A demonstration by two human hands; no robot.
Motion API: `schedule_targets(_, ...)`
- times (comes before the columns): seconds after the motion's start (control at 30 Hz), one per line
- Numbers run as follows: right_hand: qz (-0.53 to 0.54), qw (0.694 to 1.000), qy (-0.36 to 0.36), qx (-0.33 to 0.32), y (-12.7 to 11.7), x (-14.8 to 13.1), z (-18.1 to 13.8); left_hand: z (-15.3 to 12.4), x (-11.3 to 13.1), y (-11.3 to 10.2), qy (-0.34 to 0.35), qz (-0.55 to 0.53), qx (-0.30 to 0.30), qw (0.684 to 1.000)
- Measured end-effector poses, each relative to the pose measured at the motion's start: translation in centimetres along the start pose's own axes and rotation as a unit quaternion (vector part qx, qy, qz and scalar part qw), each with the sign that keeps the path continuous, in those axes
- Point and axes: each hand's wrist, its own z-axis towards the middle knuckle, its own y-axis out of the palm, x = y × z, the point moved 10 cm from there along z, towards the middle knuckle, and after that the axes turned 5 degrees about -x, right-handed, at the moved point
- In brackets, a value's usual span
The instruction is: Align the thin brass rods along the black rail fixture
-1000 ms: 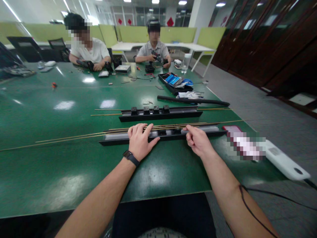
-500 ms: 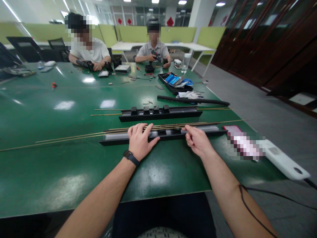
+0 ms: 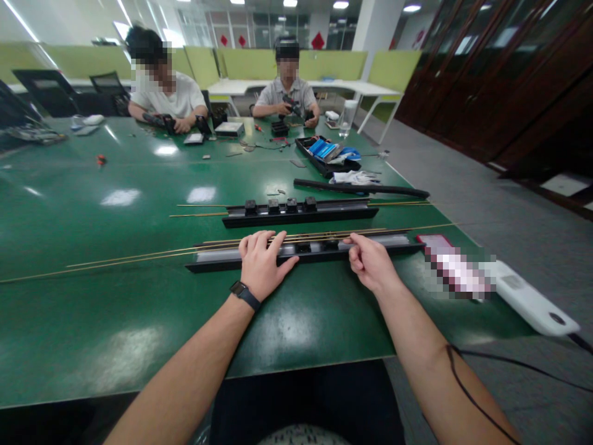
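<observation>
Nearer, left hand (image 3: 263, 264) across channel (image 3: 215, 267); tray (image 3: 341, 170) holds blue packets (image 3: 321, 149).

Text we can read: none | twelve o'clock, red diamond-shaped sign (image 3: 317, 41): too small | between three and four, red-edged rectangular device (image 3: 456, 267): pixelated

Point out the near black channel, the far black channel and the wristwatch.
Near black channel (image 3: 319, 258): head view, on its front wall.
Far black channel (image 3: 300, 219): head view, on its front wall.
Wristwatch (image 3: 249, 298): head view, on its dark strap.
</observation>
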Motion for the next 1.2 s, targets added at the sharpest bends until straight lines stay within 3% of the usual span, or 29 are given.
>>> schedule_targets(0.2, -0.012, 0.999, 0.008, -0.034, 0.7, 0.2, 0.0, 0.0, 0.0, 0.0, 0.002, 0.006, 0.000, 1.000)
schedule_targets(0.4, -0.001, 1.000, -0.004, -0.005, 0.1, 0.0, -0.1, 0.0, 0.2, -0.1, 0.002, 0.006, -0.002, 1.000)
schedule_targets(0.57, -0.018, 0.999, 0.009, -0.038, 0.9, 0.2, -0.2, 0.0, 0.0, 0.0, -0.003, 0.002, -0.002, 1.000)
schedule_targets(1.2, -0.011, 1.000, 0.002, -0.019, 0.8, -0.1, -0.3, 0.0, 0.1, 0.0, -0.004, 0.003, -0.007, 1.000)
